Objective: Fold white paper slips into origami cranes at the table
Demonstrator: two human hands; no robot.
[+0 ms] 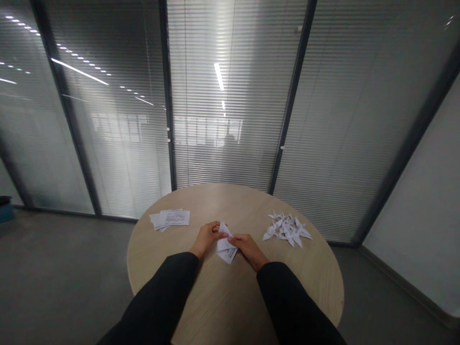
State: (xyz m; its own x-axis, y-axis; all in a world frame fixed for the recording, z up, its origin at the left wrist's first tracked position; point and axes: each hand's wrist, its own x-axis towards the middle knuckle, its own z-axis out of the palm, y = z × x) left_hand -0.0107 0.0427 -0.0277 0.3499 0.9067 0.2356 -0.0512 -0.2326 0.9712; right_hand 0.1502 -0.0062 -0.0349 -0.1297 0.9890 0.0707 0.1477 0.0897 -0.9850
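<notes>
Between my two hands is a partly folded sheet of white paper (226,254), with printed text on its lower flap and a pointed top. My left hand (208,239) pinches its upper left side between thumb and fingers. On the right edge, my right hand (249,250) grips the paper with the thumb on top; the fingers beneath are mostly hidden. To the right lies a heap of folded white paper cranes (287,229). A loose stack of printed paper sheets (174,217) rests at the left.
Everything sits on a round wooden table (201,297). Behind it stands a glass partition with blinds (223,163) and dark frames. A white wall (424,206) rises at the right. On the floor at the far left is a blue bin (5,212).
</notes>
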